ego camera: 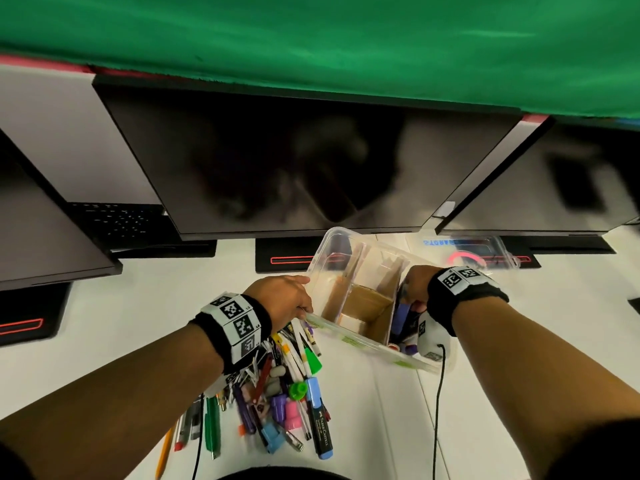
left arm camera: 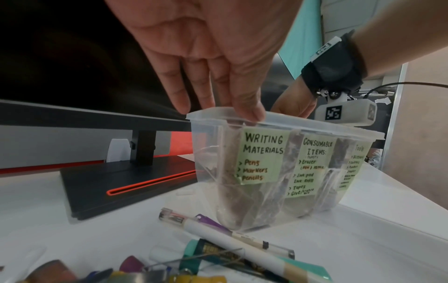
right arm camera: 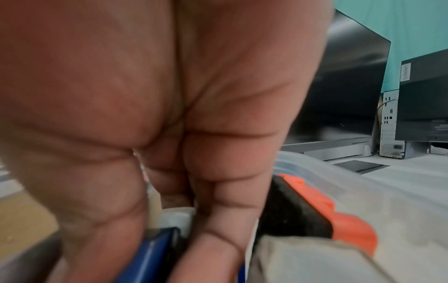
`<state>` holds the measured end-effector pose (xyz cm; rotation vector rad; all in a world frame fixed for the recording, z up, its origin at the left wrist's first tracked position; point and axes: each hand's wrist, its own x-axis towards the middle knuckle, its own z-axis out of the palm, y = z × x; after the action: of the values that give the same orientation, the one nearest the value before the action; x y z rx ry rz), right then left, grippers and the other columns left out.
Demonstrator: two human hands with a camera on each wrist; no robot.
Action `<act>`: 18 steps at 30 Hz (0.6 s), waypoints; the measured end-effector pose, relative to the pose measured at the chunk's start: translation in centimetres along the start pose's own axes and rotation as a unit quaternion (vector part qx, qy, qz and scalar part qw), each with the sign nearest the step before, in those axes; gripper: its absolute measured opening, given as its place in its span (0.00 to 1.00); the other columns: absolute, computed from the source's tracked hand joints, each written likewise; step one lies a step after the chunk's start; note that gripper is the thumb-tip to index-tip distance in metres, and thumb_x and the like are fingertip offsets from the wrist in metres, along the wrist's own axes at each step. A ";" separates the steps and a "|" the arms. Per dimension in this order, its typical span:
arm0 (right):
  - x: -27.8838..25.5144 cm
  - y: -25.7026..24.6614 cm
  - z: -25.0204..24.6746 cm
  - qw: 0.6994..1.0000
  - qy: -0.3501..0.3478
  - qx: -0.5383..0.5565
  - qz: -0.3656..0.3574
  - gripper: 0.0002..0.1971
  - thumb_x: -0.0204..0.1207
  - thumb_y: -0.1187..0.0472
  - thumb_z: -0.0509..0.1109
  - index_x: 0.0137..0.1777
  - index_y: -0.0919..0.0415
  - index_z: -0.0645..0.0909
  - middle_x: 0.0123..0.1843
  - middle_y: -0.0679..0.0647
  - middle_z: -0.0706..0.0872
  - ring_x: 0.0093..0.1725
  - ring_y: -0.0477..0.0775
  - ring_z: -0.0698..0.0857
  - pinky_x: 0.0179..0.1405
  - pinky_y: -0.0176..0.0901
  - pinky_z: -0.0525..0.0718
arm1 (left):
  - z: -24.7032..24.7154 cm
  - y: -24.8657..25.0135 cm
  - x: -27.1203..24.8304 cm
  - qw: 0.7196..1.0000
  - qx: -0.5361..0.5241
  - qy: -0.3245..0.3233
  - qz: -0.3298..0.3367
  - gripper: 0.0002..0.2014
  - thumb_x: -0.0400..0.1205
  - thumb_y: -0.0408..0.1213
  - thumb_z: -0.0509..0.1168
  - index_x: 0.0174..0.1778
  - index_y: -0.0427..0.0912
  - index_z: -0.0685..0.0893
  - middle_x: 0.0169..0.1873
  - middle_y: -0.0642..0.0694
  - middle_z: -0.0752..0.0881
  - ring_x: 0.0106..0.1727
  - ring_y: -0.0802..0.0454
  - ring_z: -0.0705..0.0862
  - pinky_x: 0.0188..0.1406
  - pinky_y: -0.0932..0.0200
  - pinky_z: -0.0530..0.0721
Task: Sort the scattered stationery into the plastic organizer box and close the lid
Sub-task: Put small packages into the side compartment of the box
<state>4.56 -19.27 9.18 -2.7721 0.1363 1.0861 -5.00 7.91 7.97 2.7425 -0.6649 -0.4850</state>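
Sorting barely begun. Organizer box (ego camera: 360, 299) sits on the white table (ego camera: 121, 306) toward the far edge, before the monitors, lid (ego camera: 485, 251) off just behind it. Left hand (ego camera: 284, 299) steadies the box's left rim, fingers (left arm camera: 249, 109) straight over the edge. Right hand (ego camera: 415, 285) is down in the rightmost section, fingers curled around a blue item (right arm camera: 150, 256) there. Writing and consumables sections look empty. Stationery pile (ego camera: 277, 393) lies near the front edge, unsorted.
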 end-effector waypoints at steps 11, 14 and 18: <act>-0.1 -1.5 -0.9 0.996 0.076 -0.048 0.000 0.11 0.69 0.64 0.74 0.52 0.64 0.84 0.43 0.59 0.88 0.44 0.61 0.89 0.50 0.45 0.87 | -0.3 0.3 -0.2 1.000 -0.001 0.005 -0.009 0.13 0.84 0.40 0.60 0.62 0.50 0.84 0.65 0.56 0.83 0.81 0.60 0.61 0.74 0.58 0.67; -0.6 -1.9 -0.9 0.992 0.105 -0.072 0.011 0.07 0.68 0.63 0.76 0.44 0.64 0.85 0.39 0.59 0.87 0.40 0.59 0.86 0.44 0.44 0.87 | -0.4 0.4 -0.1 1.000 0.001 -0.004 -0.007 0.14 0.84 0.41 0.60 0.63 0.49 0.84 0.66 0.55 0.83 0.81 0.60 0.61 0.76 0.58 0.66; -0.2 -1.8 -0.4 0.995 0.091 -0.023 0.045 0.06 0.71 0.65 0.73 0.44 0.68 0.84 0.45 0.61 0.89 0.49 0.63 0.88 0.45 0.47 0.87 | -0.4 0.4 -0.1 1.000 -0.005 -0.007 -0.011 0.14 0.84 0.41 0.60 0.64 0.48 0.84 0.67 0.54 0.82 0.81 0.60 0.60 0.76 0.59 0.64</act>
<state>4.95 -17.60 9.79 -2.9300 0.2642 0.8628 -5.09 7.68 8.51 2.7428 -0.6359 -0.5111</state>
